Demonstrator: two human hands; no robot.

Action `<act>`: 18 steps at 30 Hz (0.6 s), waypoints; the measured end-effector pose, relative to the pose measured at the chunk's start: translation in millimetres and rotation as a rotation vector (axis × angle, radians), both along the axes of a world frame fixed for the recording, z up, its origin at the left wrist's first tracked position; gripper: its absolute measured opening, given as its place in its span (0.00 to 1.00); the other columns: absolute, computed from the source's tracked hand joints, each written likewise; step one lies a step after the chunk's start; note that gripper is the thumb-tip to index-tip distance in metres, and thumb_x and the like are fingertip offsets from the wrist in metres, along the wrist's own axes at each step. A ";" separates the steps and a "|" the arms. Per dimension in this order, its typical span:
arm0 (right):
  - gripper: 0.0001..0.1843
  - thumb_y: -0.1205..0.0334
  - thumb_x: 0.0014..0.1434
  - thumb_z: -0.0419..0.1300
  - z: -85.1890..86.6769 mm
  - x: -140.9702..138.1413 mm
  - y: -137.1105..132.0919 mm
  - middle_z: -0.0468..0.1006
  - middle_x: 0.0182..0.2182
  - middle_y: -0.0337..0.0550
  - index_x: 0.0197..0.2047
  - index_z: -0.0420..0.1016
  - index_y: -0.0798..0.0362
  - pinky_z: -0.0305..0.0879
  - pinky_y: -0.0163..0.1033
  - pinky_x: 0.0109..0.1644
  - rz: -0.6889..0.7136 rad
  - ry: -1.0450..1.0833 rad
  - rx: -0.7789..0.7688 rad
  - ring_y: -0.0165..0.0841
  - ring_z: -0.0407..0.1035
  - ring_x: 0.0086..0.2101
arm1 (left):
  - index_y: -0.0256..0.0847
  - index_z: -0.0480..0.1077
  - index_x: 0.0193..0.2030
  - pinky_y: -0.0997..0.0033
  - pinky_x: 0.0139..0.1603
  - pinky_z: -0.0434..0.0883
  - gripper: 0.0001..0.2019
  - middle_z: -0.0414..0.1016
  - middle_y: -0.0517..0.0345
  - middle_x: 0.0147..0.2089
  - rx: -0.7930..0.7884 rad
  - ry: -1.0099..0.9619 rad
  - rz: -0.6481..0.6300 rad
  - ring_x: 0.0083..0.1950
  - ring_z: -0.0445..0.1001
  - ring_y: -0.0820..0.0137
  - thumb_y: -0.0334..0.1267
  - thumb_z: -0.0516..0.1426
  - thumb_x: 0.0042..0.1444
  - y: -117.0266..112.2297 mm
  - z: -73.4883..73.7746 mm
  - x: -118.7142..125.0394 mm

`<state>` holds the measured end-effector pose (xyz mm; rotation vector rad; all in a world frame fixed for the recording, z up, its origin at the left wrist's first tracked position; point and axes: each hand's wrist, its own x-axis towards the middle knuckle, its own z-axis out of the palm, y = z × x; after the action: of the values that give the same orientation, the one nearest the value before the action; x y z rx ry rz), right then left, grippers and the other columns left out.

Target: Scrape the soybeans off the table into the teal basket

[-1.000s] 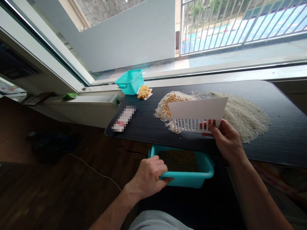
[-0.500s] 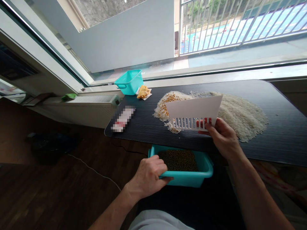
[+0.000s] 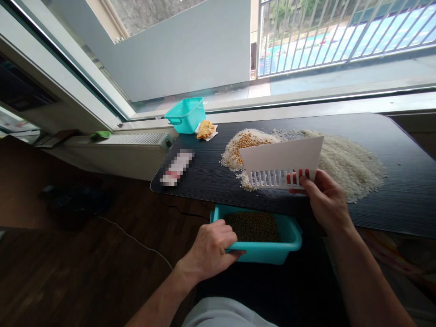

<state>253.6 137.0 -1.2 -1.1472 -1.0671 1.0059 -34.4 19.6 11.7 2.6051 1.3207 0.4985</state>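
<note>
Beans fill the tub (image 3: 262,243) below the bench (image 3: 402,200) edge; my left hand (image 3: 211,250) grips its rim. My right hand (image 3: 325,200) pinches the scraper (image 3: 281,163) by the rice (image 3: 347,163). If the tub tips, beans could spill.

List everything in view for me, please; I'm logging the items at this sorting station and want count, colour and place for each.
slotted scraper: 1, white, held upright over the table's near side
rice pile: 1, white, spread across the table's middle
corn kernels: a patch, yellow, at the pile's left end
bin of lentils: 1, teal with dark green-brown contents, below the table's near edge
empty bin: 1, teal, table's far left corner
yellow cloth: 1, beside the empty bin
blurred packet: 1, white and pink, table's left end
table: 1, black
radiator: 1, white, left of table
left hand: grips the lentil bin's rim
right hand: holds the scraper
</note>
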 end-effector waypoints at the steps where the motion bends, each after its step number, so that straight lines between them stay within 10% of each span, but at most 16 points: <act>1: 0.11 0.47 0.59 0.74 0.0 0.2 -0.2 0.89 0.36 0.38 0.39 0.84 0.43 0.87 0.45 0.35 0.006 -0.001 0.006 0.43 0.86 0.39 | 0.43 0.67 0.24 0.65 0.29 0.59 0.20 0.74 0.63 0.24 0.005 -0.003 0.003 0.30 0.71 0.69 0.40 0.70 0.61 0.0 0.1 -0.3; 18: 0.18 0.39 0.55 0.76 3.1 -3.5 -1.8 0.89 0.37 0.39 0.38 0.84 0.42 0.88 0.48 0.39 0.035 0.003 0.052 0.44 0.85 0.40 | 0.42 0.66 0.23 0.66 0.29 0.58 0.20 0.76 0.63 0.24 0.039 -0.054 0.004 0.28 0.70 0.70 0.37 0.72 0.57 0.9 2.6 3.7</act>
<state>250.1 135.2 1.9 -1.0879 -1.1075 1.0014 -30.8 20.5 14.2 2.6010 1.3130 0.5961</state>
